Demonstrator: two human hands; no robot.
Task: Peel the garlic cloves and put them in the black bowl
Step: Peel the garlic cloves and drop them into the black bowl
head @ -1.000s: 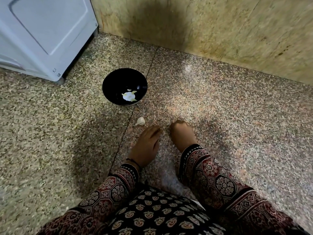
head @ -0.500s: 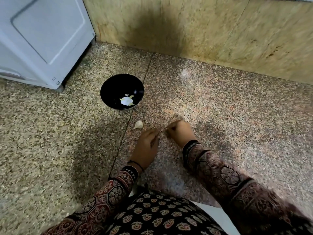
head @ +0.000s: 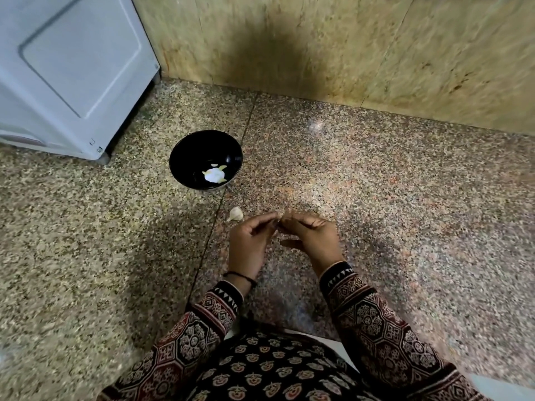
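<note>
Speckled stone floor [head: 376, 198] is bounded by a beige wall [head: 347, 47], with a white appliance [head: 72, 68] at the far left. The left hand [head: 250, 241] and the right hand [head: 315, 238] are held fingertip to fingertip above the floor, each grip pinched on one pale piece [head: 279, 214] too small to be told clearly. A black bowl [head: 188, 157] holding peeled garlic [head: 213, 175] is set beyond the left hand, and a loose clove [head: 236, 214] is left on the floor between them, just beside the left fingertips.

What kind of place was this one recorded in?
Likely a home kitchen, at floor level: speckled stone floor, a stone-clad wall, a white appliance in the corner, and a black bowl set on the floor.
</note>
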